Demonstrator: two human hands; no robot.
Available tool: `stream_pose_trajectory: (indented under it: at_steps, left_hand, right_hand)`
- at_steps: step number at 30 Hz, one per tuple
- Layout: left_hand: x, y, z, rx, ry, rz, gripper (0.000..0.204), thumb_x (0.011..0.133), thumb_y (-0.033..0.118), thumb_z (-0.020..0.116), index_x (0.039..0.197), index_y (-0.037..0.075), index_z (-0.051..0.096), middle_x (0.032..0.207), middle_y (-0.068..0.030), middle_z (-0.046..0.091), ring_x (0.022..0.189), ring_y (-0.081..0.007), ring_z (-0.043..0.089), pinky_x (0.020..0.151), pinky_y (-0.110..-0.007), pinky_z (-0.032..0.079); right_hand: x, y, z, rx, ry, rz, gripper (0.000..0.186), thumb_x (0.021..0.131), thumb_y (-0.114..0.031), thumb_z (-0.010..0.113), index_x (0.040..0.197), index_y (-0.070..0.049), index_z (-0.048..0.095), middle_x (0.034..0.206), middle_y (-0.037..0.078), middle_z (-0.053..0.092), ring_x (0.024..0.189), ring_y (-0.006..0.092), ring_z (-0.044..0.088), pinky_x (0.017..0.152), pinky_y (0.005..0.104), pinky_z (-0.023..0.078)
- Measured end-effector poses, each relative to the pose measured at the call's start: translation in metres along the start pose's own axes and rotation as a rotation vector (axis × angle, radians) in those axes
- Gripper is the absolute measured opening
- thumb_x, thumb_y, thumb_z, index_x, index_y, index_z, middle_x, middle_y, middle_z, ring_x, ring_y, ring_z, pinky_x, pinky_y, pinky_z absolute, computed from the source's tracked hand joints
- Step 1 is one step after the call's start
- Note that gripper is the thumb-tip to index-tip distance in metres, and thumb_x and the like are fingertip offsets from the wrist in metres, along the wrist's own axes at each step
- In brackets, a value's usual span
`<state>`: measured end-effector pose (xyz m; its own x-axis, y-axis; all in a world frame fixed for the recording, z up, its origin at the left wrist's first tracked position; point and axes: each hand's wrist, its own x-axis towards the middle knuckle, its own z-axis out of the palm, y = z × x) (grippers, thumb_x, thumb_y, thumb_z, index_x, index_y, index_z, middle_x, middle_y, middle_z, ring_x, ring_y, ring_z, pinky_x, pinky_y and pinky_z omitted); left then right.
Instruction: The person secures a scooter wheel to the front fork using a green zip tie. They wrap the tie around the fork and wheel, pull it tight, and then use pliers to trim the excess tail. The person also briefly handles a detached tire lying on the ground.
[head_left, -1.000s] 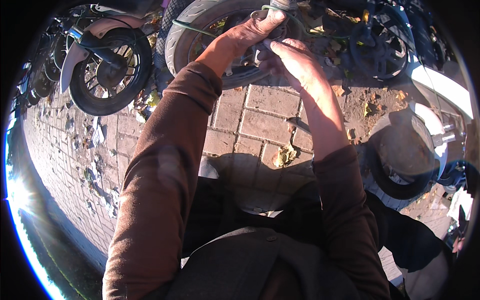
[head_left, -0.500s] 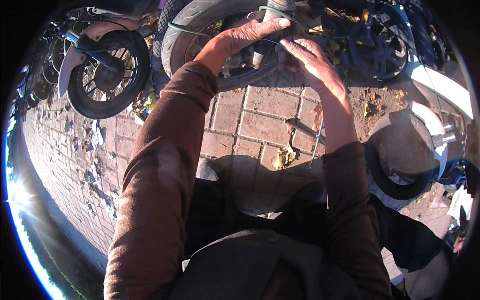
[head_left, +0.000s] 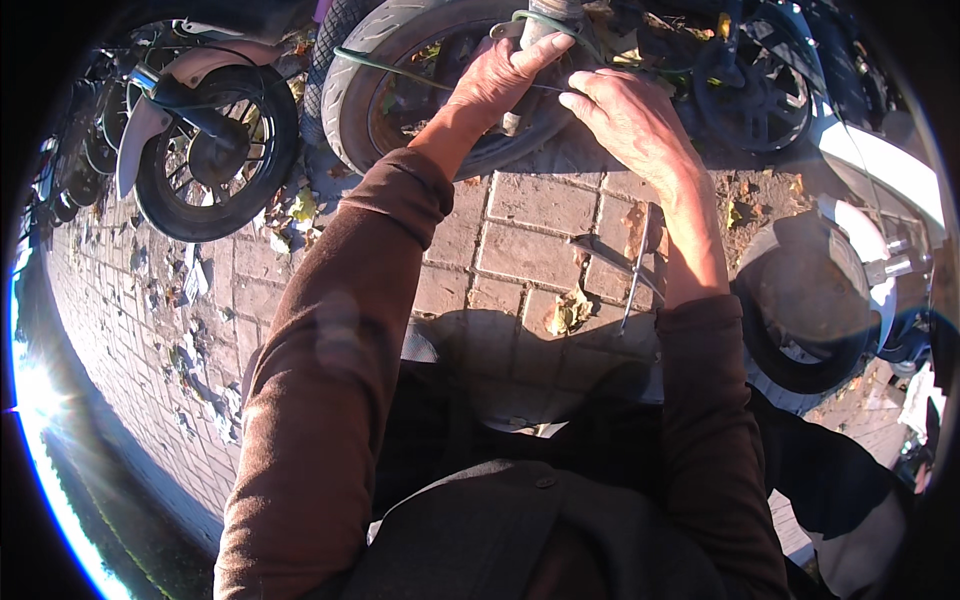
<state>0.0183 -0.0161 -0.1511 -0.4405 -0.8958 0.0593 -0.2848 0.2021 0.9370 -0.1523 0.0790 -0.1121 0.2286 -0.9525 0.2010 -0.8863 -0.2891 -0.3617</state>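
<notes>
Over the rim of a motorcycle-type wheel (head_left: 352, 105) my left hand (head_left: 495, 85) is curled, its thumb pointing at a dusty metal cylinder (head_left: 548, 14). Its fingertips are hidden, so what they grip cannot be seen. A thin cable (head_left: 547, 88) runs from beside that hand to my right hand (head_left: 635, 125). There my thumb and forefinger close on its end, and the other fingers are bent. A green cord (head_left: 385, 65) crosses the tyre and loops by the cylinder.
On the paving lie a thin metal rod (head_left: 633, 285), a dark flat strip (head_left: 600, 250) and a dry leaf (head_left: 570, 310). A small scooter-like wheel (head_left: 215, 160) stands at left, another tyre (head_left: 800, 375) at right. A white frame bar (head_left: 880, 170) slants at the right.
My left hand has shifted a little to the right and nearer. My right hand has moved slightly right and turned, showing more of its back. The cable still spans between them.
</notes>
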Motion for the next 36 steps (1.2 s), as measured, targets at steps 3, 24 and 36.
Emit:
stream_pose_trajectory:
  at_steps: [3, 24, 36]
  left_hand:
    - [0.001, -0.002, 0.001, -0.025, 0.027, 0.078, 0.082, 0.078, 0.078, 0.056, 0.114, 0.005, 0.069, 0.100, -0.0165, 0.071, 0.097, -0.0299, 0.067, 0.092, -0.041, 0.047]
    - [-0.004, -0.009, 0.003, 0.006, 0.108, -0.047, 0.086, 0.078, 0.077, 0.057, 0.118, 0.002, 0.067, 0.110, -0.0208, 0.069, 0.108, -0.0347, 0.063, 0.097, -0.042, 0.043]
    - [0.018, -0.057, 0.006, -0.134, 0.061, 0.085, 0.053, 0.099, 0.051, 0.053, 0.120, 0.003, 0.058, 0.103, -0.0079, 0.060, 0.096, -0.0216, 0.054, 0.092, -0.035, 0.040]
  right_hand:
    - [-0.001, -0.005, 0.001, -0.178, 0.134, -0.169, 0.024, 0.092, -0.023, 0.066, 0.107, -0.004, 0.067, 0.105, 0.013, 0.070, 0.101, 0.0315, 0.065, 0.093, 0.0428, 0.049]
    - [-0.010, 0.005, -0.010, -0.089, 0.257, -0.195, 0.018, 0.091, -0.019, 0.066, 0.101, -0.004, 0.069, 0.095, 0.014, 0.071, 0.084, 0.0331, 0.069, 0.073, 0.0389, 0.057]
    - [-0.196, -0.141, -0.271, -0.543, 0.333, 0.021, 0.047, 0.079, -0.016, 0.078, 0.122, -0.005, 0.063, 0.114, 0.010, 0.066, 0.096, 0.0269, 0.065, 0.083, 0.0400, 0.051]
